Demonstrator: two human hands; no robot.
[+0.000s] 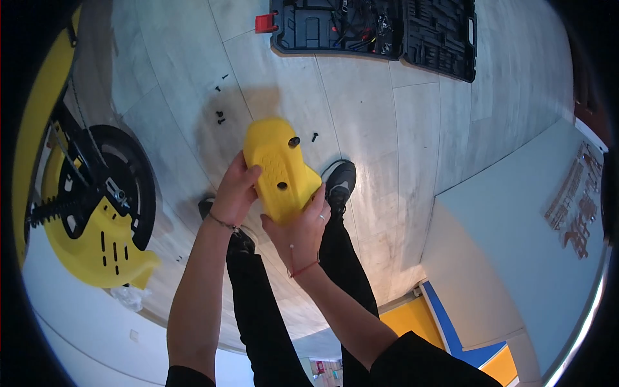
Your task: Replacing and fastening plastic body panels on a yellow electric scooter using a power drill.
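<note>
Both hands hold a yellow plastic cover (281, 169) in the air above the grey floor (387, 129), just ahead of the person's black shoes (340, 182). The left hand (235, 193) closes on the cover's left edge, its fingers curled over the rim at about nine o'clock from the part's middle; the right hand (298, 227) cups the lower end from about six o'clock, thumb up along the right side. The cover's long axis runs from roughly eleven o'clock down to five o'clock, so it extends up and away from both grips, and the right hand carries the nearer end. Two dark round bosses show on its face, one toward the far end and one near the middle. Loose black screws (220, 117) lie on the floor at about ten o'clock from the cover, another black screw (315, 137) just beside its upper right. A yellow scooter wheel guard (100, 255) sits well apart at eight o'clock, and an open black tool case (374, 29) at twelve. The cover's underside and the right fingertips behind it are hidden; the bosses are probably screw seats, though the picture is too small to be sure.
</note>
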